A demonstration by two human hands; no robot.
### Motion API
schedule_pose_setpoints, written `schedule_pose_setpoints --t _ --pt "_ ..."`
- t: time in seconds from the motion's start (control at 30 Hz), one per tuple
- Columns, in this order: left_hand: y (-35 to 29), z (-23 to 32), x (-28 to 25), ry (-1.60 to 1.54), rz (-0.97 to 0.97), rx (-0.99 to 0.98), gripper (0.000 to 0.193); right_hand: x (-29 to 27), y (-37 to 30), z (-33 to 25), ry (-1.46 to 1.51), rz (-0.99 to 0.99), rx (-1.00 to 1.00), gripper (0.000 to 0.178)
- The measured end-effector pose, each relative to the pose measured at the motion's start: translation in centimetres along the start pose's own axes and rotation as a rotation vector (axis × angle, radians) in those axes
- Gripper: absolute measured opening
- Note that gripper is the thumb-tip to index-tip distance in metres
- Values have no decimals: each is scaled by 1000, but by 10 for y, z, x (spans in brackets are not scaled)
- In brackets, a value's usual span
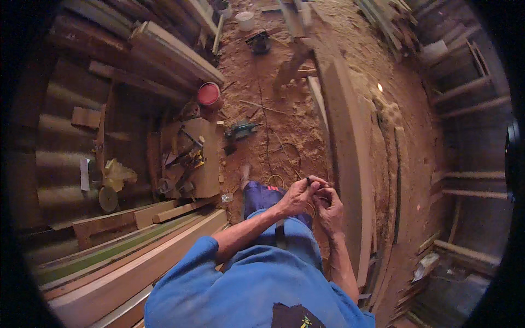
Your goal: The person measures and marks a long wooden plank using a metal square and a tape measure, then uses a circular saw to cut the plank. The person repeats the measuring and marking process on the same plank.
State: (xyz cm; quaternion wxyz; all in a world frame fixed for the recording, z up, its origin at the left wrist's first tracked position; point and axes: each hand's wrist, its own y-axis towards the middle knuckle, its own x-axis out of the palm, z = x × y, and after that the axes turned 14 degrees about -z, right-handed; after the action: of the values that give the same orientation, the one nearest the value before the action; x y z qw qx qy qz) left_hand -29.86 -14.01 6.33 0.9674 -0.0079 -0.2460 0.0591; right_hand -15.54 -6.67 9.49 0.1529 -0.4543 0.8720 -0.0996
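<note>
My left hand (297, 199) and my right hand (330, 212) meet in front of my body, fingers bent and pinched together. A small dark piece (310, 180) shows at the fingertips of the left hand; its kind is too small to make out. The right fingers close against the left ones, and whatever lies between them is hidden. A thin yellowish cord (276, 177) loops on the floor just beyond the hands. Close by on the right runs a long, thick wooden beam (350, 147), apart from the hands.
A green power tool (240, 130) and a dark tool (258, 42) lie on the sawdust-covered floor with a cable. At left stand a wooden box (206, 158) with hand tools on top, a red bucket (209, 94) and stacked boards (136, 246). A white bucket (244, 21) stands farther off.
</note>
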Motion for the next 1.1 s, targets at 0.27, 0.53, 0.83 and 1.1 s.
schedule_pose_setpoints --t 0.27,0.53,0.83,1.1 --pt "-72 -63 -269 1046 626 -483 39 94 149 220 -310 -186 557 34" --pt "-151 -167 -348 993 554 -990 46 204 338 373 -745 -891 574 63" --pt "-147 -177 -403 836 610 -1114 47 388 636 464 -956 -568 218 56" --pt "-160 -189 -434 700 710 -1180 75 438 691 573 -1406 -579 54 35"
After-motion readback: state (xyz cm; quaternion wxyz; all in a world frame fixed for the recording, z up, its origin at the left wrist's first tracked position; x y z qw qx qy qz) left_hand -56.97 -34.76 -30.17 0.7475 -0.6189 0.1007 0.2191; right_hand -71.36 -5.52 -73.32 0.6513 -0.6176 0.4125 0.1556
